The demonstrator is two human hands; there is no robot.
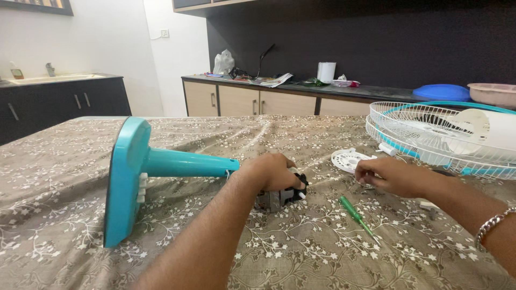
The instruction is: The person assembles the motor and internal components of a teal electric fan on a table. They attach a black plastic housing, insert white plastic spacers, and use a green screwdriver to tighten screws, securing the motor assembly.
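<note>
A teal fan stand [161, 164] lies on its side on the patterned cloth, its round base [124, 182] to the left. At the stand's right end my left hand [269, 172] grips the dark motor unit [287, 196]. My right hand [392, 176] rests on the cloth to the right, fingers pinched on something small that I cannot make out, beside a white round plastic piece [346, 159]. A green-handled screwdriver [355, 215] lies between the hands, nearer me.
White wire fan guards with a teal rim [430, 134] and a white blade lie at the right. A table covered in floral cloth [64, 215] fills the view. Behind it stand a counter [301, 88] with clutter, a blue lid and a pink basin.
</note>
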